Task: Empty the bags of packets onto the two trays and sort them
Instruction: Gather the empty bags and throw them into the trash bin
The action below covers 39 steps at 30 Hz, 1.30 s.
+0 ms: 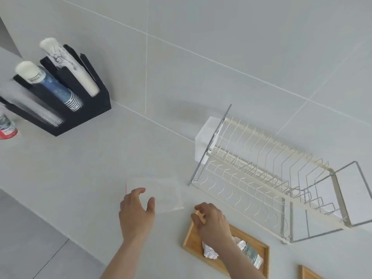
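A flat, clear plastic bag lies on the grey counter, looking empty. My left hand rests its spread fingers on the bag's near left part. A wooden tray sits to the right with several white and green packets lying in it. My right hand hovers over the tray's far left corner with its fingers curled; nothing shows in it. The corner of a second wooden tray shows at the bottom edge.
A white wire dish rack stands right of the bag. A black cup holder with stacked paper cups sits at the back left, next to a red and white can. The tiled wall rises behind.
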Motion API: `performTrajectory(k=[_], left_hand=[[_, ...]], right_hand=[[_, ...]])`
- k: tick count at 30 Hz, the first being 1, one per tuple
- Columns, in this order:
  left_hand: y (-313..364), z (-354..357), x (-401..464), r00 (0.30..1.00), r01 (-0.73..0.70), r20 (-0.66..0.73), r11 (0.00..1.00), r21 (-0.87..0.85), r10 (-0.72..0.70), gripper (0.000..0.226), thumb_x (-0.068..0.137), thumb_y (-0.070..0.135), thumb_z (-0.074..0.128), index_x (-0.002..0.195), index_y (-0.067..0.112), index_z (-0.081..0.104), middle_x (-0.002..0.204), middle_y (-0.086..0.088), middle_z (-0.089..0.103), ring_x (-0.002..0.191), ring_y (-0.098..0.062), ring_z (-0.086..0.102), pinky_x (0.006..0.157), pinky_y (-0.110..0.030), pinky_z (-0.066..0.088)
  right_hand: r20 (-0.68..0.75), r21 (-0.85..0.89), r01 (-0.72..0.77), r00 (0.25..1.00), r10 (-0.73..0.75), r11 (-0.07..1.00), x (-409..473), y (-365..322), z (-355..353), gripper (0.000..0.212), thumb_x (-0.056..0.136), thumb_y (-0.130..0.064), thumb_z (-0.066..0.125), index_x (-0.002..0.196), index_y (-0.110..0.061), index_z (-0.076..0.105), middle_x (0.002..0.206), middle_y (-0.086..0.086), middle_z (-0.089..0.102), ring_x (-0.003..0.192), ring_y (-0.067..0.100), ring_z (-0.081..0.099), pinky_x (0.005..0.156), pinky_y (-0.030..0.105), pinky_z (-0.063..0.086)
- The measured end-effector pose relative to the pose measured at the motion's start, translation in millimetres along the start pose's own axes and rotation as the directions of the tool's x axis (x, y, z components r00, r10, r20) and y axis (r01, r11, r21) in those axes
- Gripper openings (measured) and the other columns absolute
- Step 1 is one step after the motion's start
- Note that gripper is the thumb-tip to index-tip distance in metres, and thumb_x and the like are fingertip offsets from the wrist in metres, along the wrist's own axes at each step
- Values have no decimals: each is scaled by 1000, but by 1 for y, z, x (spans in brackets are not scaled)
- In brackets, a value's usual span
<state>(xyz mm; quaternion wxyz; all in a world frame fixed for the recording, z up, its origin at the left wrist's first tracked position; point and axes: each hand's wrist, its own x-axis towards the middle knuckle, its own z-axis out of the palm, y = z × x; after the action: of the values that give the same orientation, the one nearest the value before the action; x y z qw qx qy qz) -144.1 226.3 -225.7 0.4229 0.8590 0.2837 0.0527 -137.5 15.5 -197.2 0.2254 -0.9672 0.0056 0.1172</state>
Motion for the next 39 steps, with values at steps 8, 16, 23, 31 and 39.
performTrajectory(k=[8,16,23,31,39], left_hand=[[-35,-17,36,933,355,-29,932,-69,-358,52,88,43,64,132,20,48,132,-11,53,119,-34,54,92,-51,50],[-40,-11,45,852,508,166,860,-32,-497,65,83,52,67,130,21,35,125,-6,62,102,-33,64,87,-42,48],[-33,-7,40,821,570,244,767,-294,-516,39,81,18,73,117,17,58,95,1,64,94,-29,64,89,-39,52],[0,-26,37,870,493,390,562,-664,-302,33,83,-6,69,107,16,63,101,-10,68,85,-25,68,82,-39,57],[29,-40,29,836,512,548,349,-785,5,55,74,0,77,126,9,60,122,-20,71,91,-22,73,75,-32,59]], right_hand=[[255,-209,168,960,-113,963,26,-43,24,67,94,-57,51,153,-31,32,162,-4,29,145,24,34,110,41,42],[492,-276,244,867,-81,930,28,-53,51,85,95,-57,50,160,-20,9,170,-2,8,157,24,0,126,41,16],[404,-169,152,912,-72,974,20,-44,62,66,93,-55,54,150,-25,40,161,-5,34,153,20,22,121,35,27],[5,528,-272,948,317,805,32,-32,36,36,86,-42,73,118,-27,65,120,-3,70,98,17,69,92,39,55],[496,853,-516,850,178,85,26,-12,11,65,75,-40,87,128,-9,64,130,17,66,121,39,62,96,57,56]])
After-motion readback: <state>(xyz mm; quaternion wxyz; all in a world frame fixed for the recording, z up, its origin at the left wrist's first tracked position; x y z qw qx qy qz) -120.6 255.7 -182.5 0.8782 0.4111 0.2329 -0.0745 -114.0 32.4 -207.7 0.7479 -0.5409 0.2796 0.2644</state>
